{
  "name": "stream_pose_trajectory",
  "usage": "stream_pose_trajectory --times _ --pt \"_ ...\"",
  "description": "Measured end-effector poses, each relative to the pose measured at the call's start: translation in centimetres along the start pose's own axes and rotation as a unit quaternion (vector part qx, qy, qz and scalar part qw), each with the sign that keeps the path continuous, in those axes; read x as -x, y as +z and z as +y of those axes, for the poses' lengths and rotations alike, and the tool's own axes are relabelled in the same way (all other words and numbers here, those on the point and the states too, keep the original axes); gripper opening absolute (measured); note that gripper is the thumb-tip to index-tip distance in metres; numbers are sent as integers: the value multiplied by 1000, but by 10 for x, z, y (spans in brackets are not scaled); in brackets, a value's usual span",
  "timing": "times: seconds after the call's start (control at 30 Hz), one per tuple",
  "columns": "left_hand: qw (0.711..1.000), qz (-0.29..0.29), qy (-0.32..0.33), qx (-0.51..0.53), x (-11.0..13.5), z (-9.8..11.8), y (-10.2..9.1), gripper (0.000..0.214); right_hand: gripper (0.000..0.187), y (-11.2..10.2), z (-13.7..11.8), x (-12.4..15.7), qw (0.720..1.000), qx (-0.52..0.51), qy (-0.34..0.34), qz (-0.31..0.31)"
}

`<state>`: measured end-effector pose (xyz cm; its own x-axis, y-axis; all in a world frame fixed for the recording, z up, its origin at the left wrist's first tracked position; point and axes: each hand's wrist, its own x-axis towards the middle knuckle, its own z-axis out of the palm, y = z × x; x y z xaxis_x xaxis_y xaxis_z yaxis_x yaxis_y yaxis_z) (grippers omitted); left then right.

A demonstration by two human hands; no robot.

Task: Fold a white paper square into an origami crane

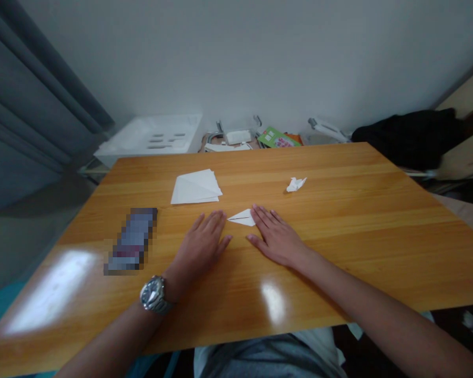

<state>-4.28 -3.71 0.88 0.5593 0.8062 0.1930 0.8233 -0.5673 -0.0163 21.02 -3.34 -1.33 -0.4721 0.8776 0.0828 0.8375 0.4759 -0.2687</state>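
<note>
Over the near edge of the table (378, 210) we reach, palms down. Our left hand (199, 241), outstretched and grasping nothing, lies just beside the folded paper (242, 217); our right hand (276, 236) rests flat over one end, short of the far edge.

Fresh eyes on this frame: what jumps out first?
Likely the folded white paper near the middle of the wooden table, right hand on it, left hand by its tip. Then the silver watch on the left wrist, and the pixelated slab left of both hands.
</note>
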Motion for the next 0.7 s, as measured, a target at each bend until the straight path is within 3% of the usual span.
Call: stream_pose_trajectory --times 0.13,0.3,0.7 --pt "996 -13 83 40 -7 16 -1 52 76 2 1 0 1000 -4 1 7" --pt "996 -11 84 42 -11 24 7 50 72 1 1 -2 1000 -22 8 0" --pt "995 -11 83 48 -30 9 16 51 68 -17 -2 7 999 -39 18 -12"
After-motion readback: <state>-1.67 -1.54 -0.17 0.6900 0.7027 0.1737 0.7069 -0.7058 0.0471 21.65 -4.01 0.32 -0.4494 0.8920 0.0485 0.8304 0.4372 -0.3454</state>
